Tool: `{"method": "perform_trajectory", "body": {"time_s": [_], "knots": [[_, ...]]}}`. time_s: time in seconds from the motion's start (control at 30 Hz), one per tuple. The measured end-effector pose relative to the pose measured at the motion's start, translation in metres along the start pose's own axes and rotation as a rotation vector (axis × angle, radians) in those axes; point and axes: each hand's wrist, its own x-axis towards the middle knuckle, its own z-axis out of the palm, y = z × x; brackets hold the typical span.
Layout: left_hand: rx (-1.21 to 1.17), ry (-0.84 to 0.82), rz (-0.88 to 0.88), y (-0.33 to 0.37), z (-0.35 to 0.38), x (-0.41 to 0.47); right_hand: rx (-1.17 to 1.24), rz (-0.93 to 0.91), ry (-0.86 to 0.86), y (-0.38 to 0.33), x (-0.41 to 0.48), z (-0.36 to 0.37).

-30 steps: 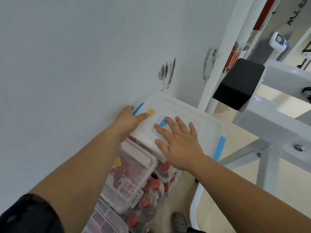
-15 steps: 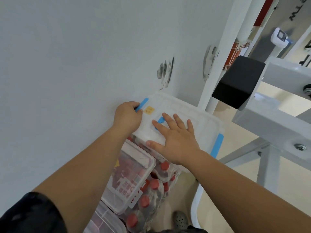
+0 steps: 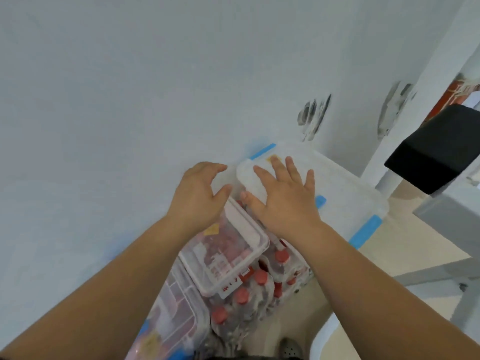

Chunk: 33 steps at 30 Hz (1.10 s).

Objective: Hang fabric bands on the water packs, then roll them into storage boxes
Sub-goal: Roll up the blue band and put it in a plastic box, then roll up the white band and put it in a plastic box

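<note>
Pressing my right hand [image 3: 284, 201], fingers spread wide, on storage box lid [image 3: 345, 193]; left hand [image 3: 197, 194] at 9 o'clock, fingers curled open, empty.

A plain white painted wall [image 3: 130, 87] fills the upper left, carrying dark grey scuff marks [image 3: 313, 115] near its right edge. A matte black rectangular block [image 3: 436, 149] sits on a white metal frame [image 3: 446, 211] above the beige floor [image 3: 405, 250]
</note>
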Motion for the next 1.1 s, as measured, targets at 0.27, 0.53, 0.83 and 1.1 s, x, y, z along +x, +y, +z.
{"method": "perform_trajectory", "body": {"time_s": [0.27, 0.53, 0.83, 1.1], "knots": [[0.075, 0.133, -0.266, -0.054, -0.052, -0.106, 0.121, -0.346, -0.084, -0.103, -0.017, 0.016], [0.160, 0.256, -0.436, -0.152, -0.109, -0.243, 0.065, -0.599, -0.213, -0.239, -0.082, 0.075], [0.169, 0.147, -0.538, -0.288, -0.139, -0.371, -0.082, -0.596, -0.303, -0.374, -0.154, 0.171], [0.165, -0.099, -0.515, -0.349, -0.124, -0.390, -0.171, -0.428, -0.442, -0.393, -0.158, 0.225]]}}
